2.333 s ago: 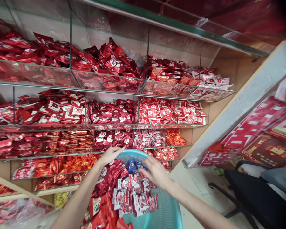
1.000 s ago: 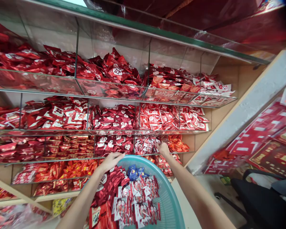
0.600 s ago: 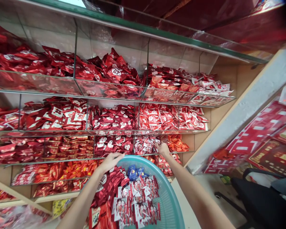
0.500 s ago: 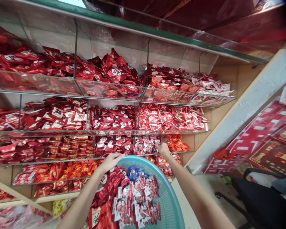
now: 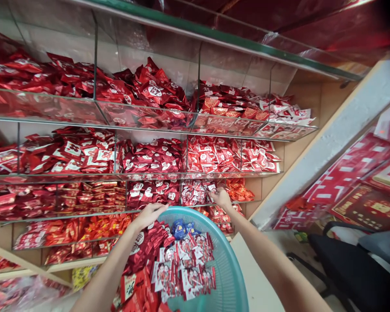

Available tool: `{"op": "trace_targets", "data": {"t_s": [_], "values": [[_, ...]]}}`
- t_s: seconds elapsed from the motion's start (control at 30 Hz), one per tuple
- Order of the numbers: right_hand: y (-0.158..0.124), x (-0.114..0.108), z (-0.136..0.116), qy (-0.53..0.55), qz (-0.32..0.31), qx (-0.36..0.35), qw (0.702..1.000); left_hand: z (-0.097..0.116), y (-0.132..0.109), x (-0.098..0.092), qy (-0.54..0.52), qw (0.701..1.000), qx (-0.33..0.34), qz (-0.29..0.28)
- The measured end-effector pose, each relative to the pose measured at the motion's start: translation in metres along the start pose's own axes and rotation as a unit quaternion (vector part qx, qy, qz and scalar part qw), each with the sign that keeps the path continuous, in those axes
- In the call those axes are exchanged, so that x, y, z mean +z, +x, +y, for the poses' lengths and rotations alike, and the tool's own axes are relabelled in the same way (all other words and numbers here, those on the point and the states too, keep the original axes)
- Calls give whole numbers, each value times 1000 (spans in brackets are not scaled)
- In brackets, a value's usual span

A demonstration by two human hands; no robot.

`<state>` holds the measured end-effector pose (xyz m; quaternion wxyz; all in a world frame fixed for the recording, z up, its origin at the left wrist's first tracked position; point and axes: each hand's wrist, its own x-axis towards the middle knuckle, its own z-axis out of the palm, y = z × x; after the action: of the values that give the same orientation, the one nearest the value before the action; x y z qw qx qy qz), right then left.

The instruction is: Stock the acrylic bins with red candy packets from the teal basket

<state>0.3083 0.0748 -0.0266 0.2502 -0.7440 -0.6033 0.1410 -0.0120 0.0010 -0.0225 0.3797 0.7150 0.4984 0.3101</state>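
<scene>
My left hand (image 5: pixel 150 215) is closed over the far-left rim of a round teal plastic basket (image 5: pixel 231 255). Its fingertips point right along the edge. Inside lie white-and-red candy packets (image 5: pixel 164 274), dark red packets (image 5: pixel 146 242), brighter red packets (image 5: pixel 139 288) and a few blue ones (image 5: pixel 179 229). Beyond the rim, my right hand (image 5: pixel 221 199) reaches into a shelf compartment of small white-and-red candy packets (image 5: pixel 193 193). Thumb and fingers pinch one packet (image 5: pixel 211 188) at that compartment's right side; the fingers partly cover it.
Glass-fronted shelves (image 5: pixel 143 125) rise ahead, divided into compartments of red packets. Orange packets (image 5: pixel 238 190) lie right of my right hand. A green-edged glass shelf (image 5: pixel 195 24) crosses above. At right stand a slanted white post (image 5: pixel 328 138), patterned red boxes (image 5: pixel 354 167) and a black chair (image 5: pixel 334 260).
The view has shifted slightly, so the shelves and basket sit a little higher and further left. My right hand's fingers look more closed around a packet. My left hand stays on the rim.
</scene>
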Motion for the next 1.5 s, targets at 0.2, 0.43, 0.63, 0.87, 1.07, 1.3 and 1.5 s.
{"op": "trace_targets", "data": {"t_s": [0.2,0.43,0.63,0.87,1.07,1.3,1.5], "values": [[-54,-36,-16,103,-64,-142,982,5,-1,-1,-10,1000,-9,-9],[-162,-67,-25,-34,-301,-321,897,9,-2,0,2,1000,-11,-6],[-204,-43,-5,-269,-338,-349,832,11,-2,-1,3,1000,-15,-7],[-211,-19,-3,-337,-291,-338,829,12,-2,-1,-4,1000,-14,-5],[-216,-12,-3,-348,-263,-312,844,7,0,0,-11,1000,-9,-3],[-197,-39,-25,-281,-245,-314,873,5,-1,0,-7,1000,-4,-6],[-108,-38,-43,-89,-93,-203,971,5,-1,0,-10,1000,-6,-7]]}}
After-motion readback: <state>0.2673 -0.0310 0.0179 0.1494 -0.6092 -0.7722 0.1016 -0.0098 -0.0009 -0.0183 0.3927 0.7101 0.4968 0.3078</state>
